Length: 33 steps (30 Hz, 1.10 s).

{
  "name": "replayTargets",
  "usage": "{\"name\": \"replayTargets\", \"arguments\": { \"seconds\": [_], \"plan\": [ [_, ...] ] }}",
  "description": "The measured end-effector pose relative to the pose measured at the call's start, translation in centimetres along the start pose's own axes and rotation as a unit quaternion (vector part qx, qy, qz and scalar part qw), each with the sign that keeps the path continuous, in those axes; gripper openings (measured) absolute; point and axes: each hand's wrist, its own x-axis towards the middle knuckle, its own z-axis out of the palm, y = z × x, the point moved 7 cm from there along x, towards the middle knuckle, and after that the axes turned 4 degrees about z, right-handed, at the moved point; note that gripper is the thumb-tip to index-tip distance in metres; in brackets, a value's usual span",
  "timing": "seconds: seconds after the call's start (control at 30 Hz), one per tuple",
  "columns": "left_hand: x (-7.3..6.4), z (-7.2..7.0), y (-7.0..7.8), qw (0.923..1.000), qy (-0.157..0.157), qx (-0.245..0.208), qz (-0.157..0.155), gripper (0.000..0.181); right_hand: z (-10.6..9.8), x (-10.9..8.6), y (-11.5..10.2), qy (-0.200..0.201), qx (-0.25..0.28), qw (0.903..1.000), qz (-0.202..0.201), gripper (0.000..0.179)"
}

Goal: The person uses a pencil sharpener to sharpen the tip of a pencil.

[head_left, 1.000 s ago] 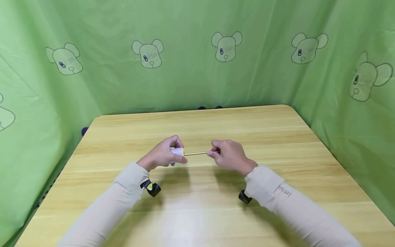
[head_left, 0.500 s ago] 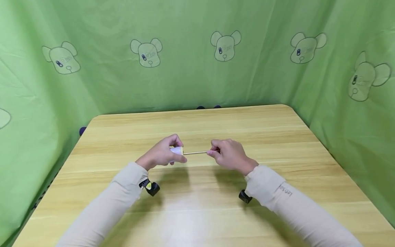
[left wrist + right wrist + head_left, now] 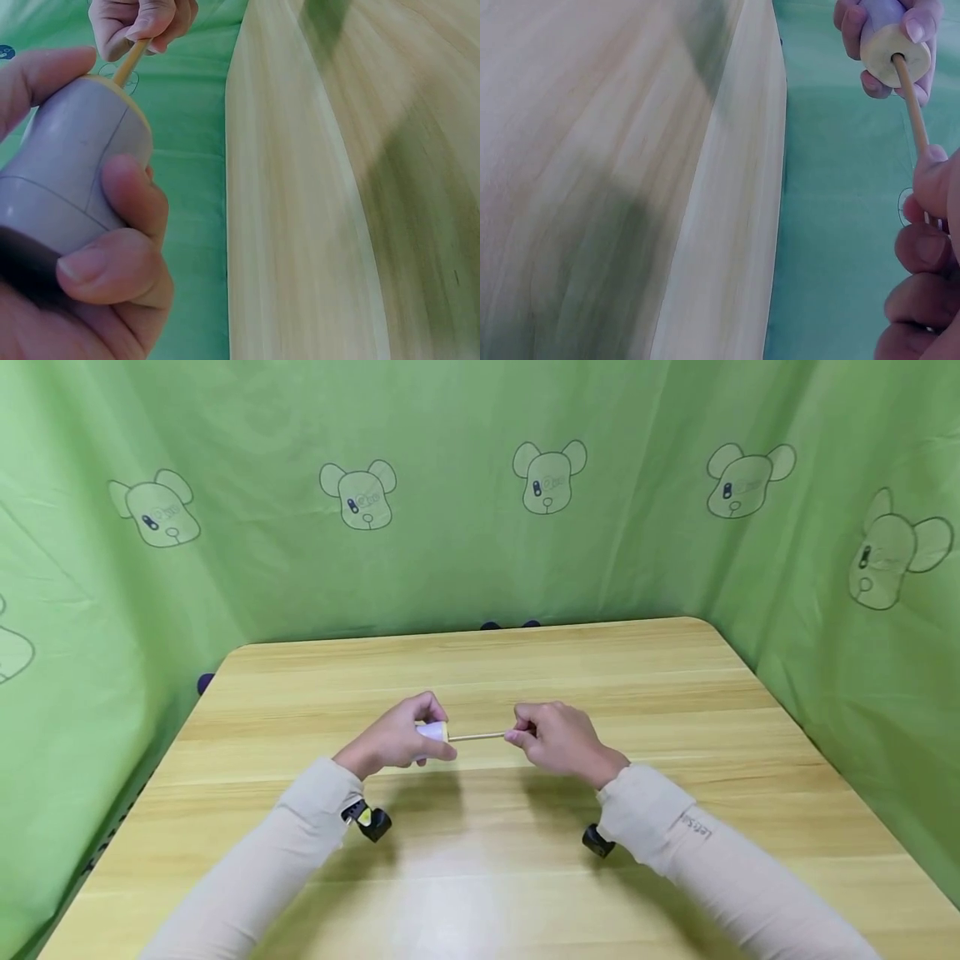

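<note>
Above the middle of the table, my left hand (image 3: 393,735) grips a lavender, rounded piece (image 3: 71,142) with dark seam lines and a yellowish rim. Its pale end face (image 3: 881,66) has a round hole at the centre. A thin wooden stick (image 3: 477,736) runs level out of that hole towards the right; how deep it sits inside is hidden. My right hand (image 3: 558,739) pinches the stick's other end between thumb and curled fingers, which cover that tip. A short bare length of stick shows between the two hands.
Below the hands lies a light wood table (image 3: 480,877) with rounded far corners. Green curtains (image 3: 465,560) printed with bear heads surround it. Black wrist cameras hang under both wrists, the left camera (image 3: 375,824) and the right camera (image 3: 597,841).
</note>
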Motion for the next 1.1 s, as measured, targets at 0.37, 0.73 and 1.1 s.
{"name": "replayTargets", "arguments": {
  "seconds": [0.37,0.73,1.1],
  "plan": [
    [0.3,0.2,0.6,0.9940,0.031,0.086,0.061,0.044,0.2,0.4,0.8,-0.087,0.060,0.9931,0.051,0.036],
    [-0.5,1.3,2.3,0.9649,0.037,0.209,0.154,0.046,0.3,0.2,1.7,-0.197,0.152,0.9586,0.139,0.040],
    [-0.3,0.9,1.6,0.9772,0.027,0.174,0.120,0.046,0.2,0.4,1.3,-0.160,0.089,0.9748,0.128,0.028]
  ]
}}
